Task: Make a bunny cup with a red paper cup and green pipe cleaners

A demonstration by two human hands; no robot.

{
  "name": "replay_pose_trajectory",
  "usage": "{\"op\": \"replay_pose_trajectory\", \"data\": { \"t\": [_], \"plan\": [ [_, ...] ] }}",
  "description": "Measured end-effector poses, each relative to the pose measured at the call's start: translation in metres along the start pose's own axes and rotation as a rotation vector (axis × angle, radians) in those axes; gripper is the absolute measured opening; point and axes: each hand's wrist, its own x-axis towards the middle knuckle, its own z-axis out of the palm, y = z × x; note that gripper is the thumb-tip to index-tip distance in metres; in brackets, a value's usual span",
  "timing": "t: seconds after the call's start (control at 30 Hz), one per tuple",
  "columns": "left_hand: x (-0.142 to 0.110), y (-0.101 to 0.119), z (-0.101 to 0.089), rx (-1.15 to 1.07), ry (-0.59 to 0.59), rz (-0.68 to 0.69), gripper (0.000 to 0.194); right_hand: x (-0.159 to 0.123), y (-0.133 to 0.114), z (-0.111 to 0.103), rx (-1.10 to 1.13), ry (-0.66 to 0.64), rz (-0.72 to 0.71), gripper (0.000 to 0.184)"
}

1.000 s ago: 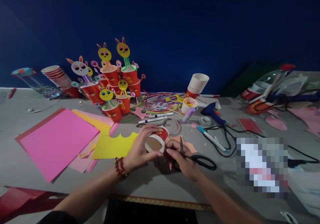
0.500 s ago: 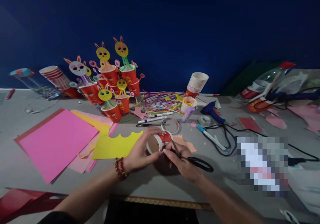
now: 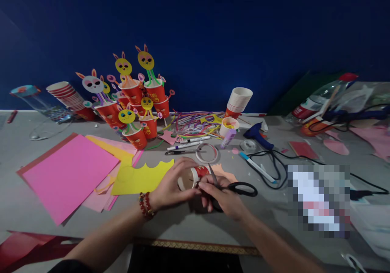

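Grasping a red-and-white paper cup, tilted on its side, your left hand wraps it over the near half of the grey bench; your right hand, fingertips at its rim, grips black-handled metal scissors. Left of the cup lie a scalloped yellow paper sheet and a rectangular pink paper sheet. Patterned gold trim edges the front; a dark-blue wall rises behind.

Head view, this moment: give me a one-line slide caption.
Left hand around a red paper cup, right hand with black-handled scissors beside it.
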Motion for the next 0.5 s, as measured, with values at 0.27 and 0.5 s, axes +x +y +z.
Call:
{"op": "replay_pose_trajectory", "data": {
  "t": [0.27, 0.5],
  "plan": [
    [0.001, -0.0026, -0.0067, -0.064, -0.086, -0.015, 0.047, -0.0024, -0.003, -0.003, -0.082, 0.008, -0.079, 0.04],
    [0.0011, -0.0044, -0.0081, -0.073, -0.129, -0.03, 0.052, -0.0033, -0.0043, -0.0059, -0.185, -0.04, -0.071, 0.039]
  ]
}}
